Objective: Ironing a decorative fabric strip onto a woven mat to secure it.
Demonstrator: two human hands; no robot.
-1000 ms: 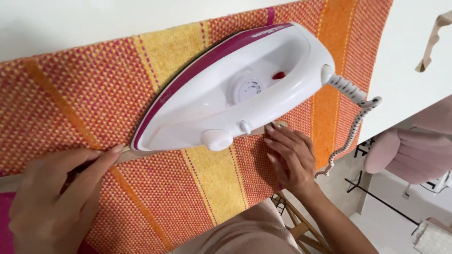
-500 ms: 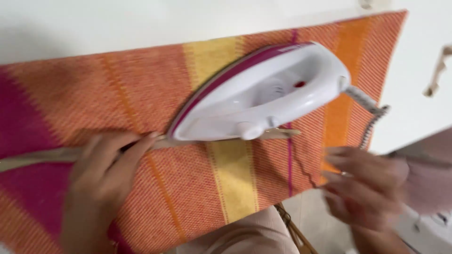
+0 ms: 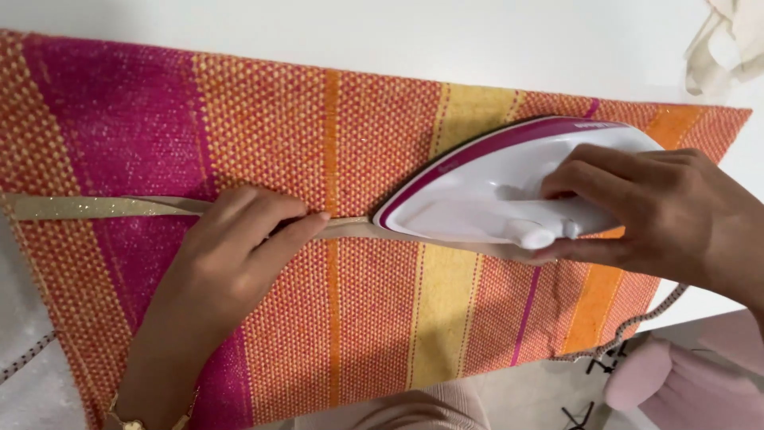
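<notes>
Half a second ago the right hand (image 3: 660,211) hung loose off the edge of the table; now it has come back and closed around the handle of the white and magenta iron (image 3: 509,187), fingers curled over the top and thumb tucked beneath. The iron sits soleplate down under that palm, its pointed nose aimed toward the other hand. The left hand (image 3: 239,247) has stayed on the cloth, fingers flat and held close together, their tips pressing a narrow beige strip (image 3: 103,207) down just short of the iron's nose. It grips nothing; it only pins the strip. From under those fingers the strip runs away toward the person's left, across the striped woven mat (image 3: 318,127) of orange, yellow and magenta that lies beneath both hands, and the other way it passes under the iron. A gold bracelet (image 3: 131,418) circles the left wrist. Below the right wrist, a speckled braided cord (image 3: 629,326) trails off the mat's near edge; I take it for the iron's lead, though where it joins is hidden by the hand. Beyond the right hand, at the far corner of the white table (image 3: 398,32), lie some loose beige straps (image 3: 728,40).
</notes>
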